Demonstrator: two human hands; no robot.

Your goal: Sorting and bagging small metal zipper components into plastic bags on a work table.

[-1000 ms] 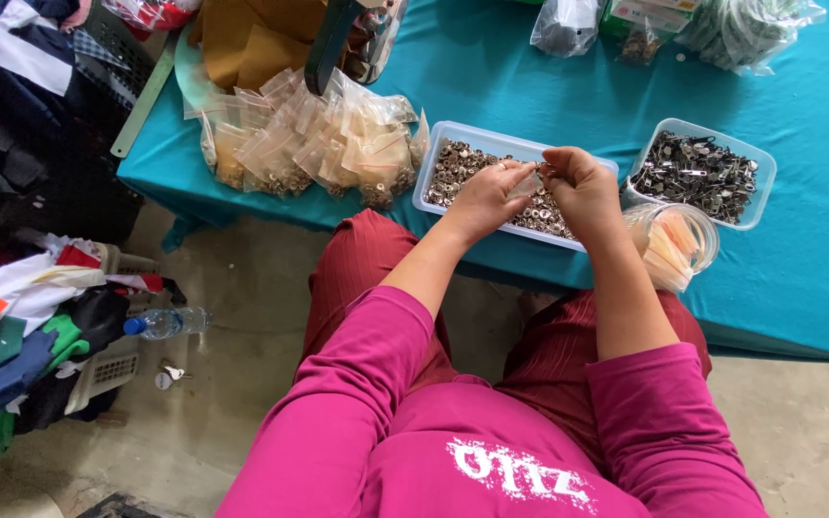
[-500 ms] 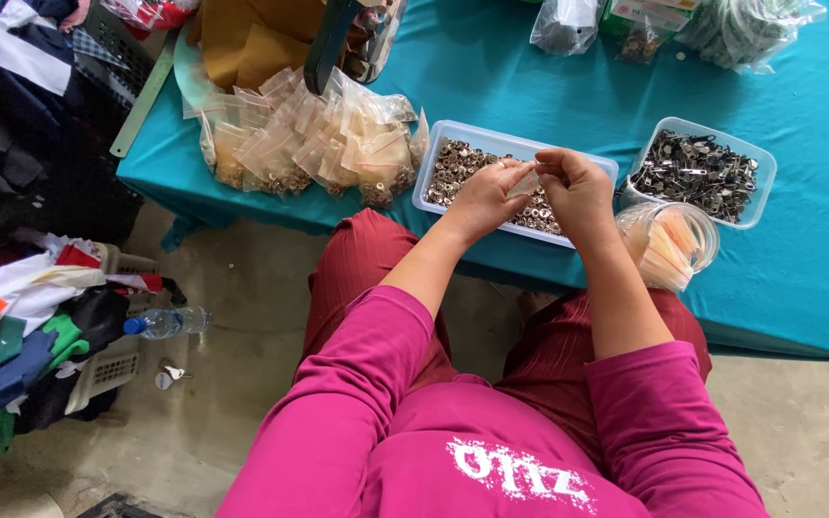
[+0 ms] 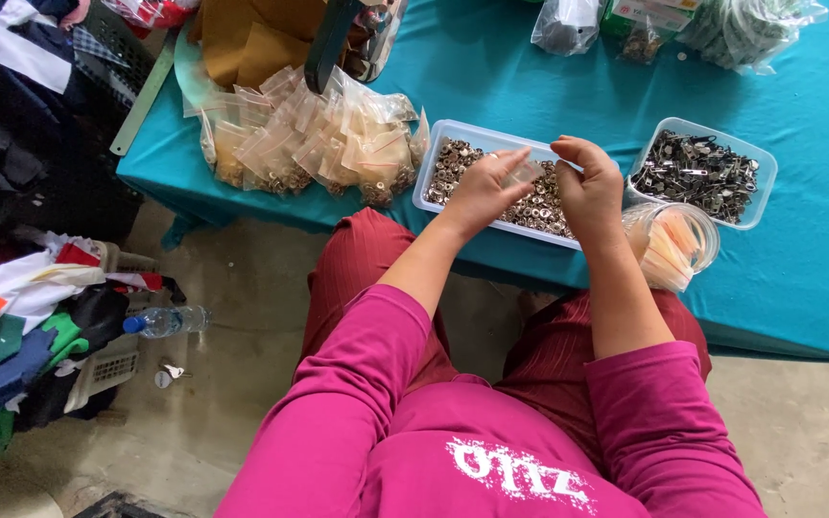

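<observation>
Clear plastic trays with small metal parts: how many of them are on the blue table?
2. One tray lies under both hands, the left hand and right hand, holding round metal rings. The other tray sits to its right, holding darker metal clips. More may lie beyond the picture's edge.

Both hands are hovering over a white tray (image 3: 431, 171) of small metal rings at the near edge of the teal table (image 3: 817, 288). The left hand (image 3: 485, 190) and the right hand (image 3: 589, 184) are pinching a small clear bag (image 3: 528, 173) between them (what is inside is too small to tell). A heap of filled clear bags (image 3: 323, 144) is lying just left of the tray; a second tray (image 3: 702, 173) of darker metal parts is sitting to the right, with a clear cup (image 3: 674, 245) standing just in front of it.
</observation>
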